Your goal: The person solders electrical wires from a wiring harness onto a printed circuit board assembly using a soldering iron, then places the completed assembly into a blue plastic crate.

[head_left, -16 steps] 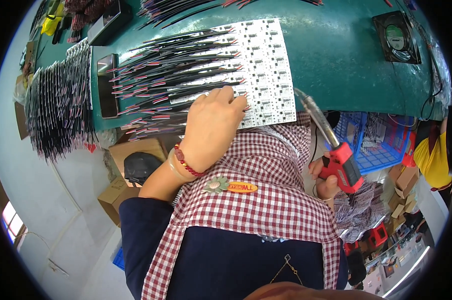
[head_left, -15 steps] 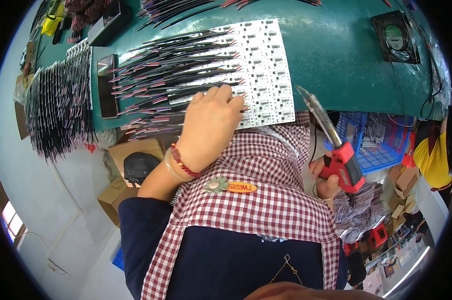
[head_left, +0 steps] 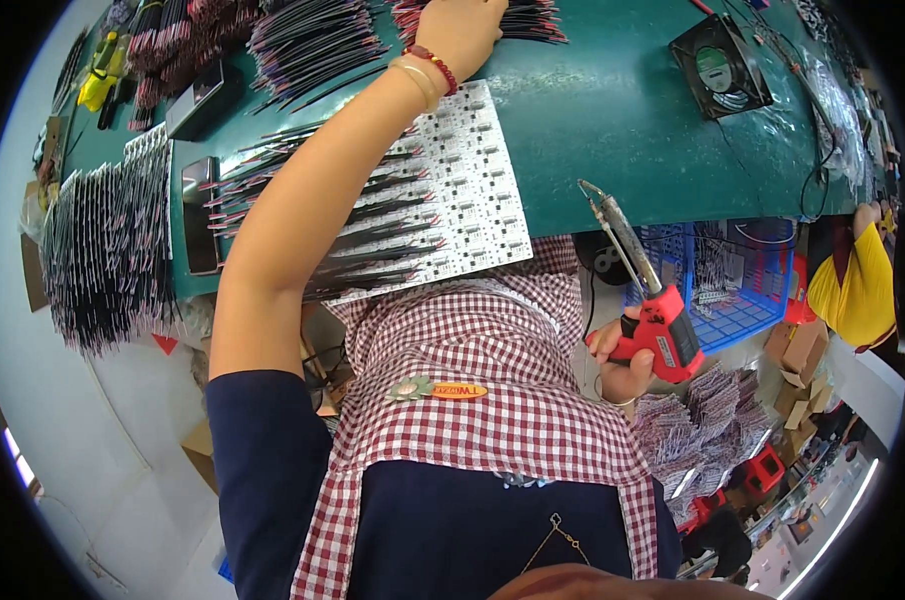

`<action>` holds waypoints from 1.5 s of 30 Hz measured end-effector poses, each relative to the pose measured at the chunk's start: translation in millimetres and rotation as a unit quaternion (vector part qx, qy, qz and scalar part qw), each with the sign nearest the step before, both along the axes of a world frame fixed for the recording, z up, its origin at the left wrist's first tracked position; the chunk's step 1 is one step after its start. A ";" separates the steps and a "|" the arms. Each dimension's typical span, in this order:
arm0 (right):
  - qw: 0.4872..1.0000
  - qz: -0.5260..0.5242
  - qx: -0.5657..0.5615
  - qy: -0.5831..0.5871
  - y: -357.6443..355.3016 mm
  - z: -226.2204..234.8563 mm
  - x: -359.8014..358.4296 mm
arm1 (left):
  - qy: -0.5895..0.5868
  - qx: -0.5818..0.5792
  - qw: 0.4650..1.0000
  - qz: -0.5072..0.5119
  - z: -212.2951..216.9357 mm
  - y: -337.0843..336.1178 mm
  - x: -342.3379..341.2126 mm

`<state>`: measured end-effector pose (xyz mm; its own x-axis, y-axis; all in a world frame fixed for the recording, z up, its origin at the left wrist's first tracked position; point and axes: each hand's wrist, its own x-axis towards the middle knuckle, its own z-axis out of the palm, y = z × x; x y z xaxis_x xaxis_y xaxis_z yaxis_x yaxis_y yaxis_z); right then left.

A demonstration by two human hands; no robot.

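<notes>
My right hand (head_left: 623,360) is closed around the red and black handle of a soldering gun (head_left: 663,325). Its metal tip points up and away, right of a white circuit board panel (head_left: 478,190). Rows of black wires (head_left: 373,235) with red and white ends lie across the panel's left part. My left arm passes over the panel and these wires. At the upper edge of the view, my left hand (head_left: 463,38) is at a pile of loose black and red wires (head_left: 533,22). Its fingers are mostly cut off, so their grip is hidden.
Left of the panel lie a dark phone (head_left: 201,215) and a wired panel (head_left: 113,240) overhanging the green table (head_left: 603,120). More wire bundles (head_left: 313,45) lie behind. A square black fan (head_left: 721,65) sits far right. Below it stands a blue crate (head_left: 738,310); a yellow-clothed person (head_left: 853,290) is beyond.
My left hand has left the wires on the panel and reached far forward to the loose wire pile. The soldering gun stays in my right hand. The whole view has shifted slightly.
</notes>
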<state>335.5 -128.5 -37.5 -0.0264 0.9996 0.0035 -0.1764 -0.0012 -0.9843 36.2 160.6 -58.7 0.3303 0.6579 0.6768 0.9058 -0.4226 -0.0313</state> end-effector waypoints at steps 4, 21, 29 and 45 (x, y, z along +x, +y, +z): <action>1.000 -0.021 -0.012 0.016 -0.9 -4.3 4.9 | -0.023 -0.199 0.979 0.030 24.4 0.4 6.9; 0.998 -0.041 0.002 0.038 13.0 -1.4 0.1 | -0.252 -0.206 0.939 -0.113 69.4 -5.9 17.9; 0.998 -0.024 -0.020 0.050 15.3 3.6 -0.6 | -0.215 -0.338 0.913 -0.080 109.8 -152.8 7.1; 0.957 0.196 -0.213 0.008 -26.6 -6.1 14.4 | -0.215 -0.382 0.896 0.068 41.2 -259.9 2.9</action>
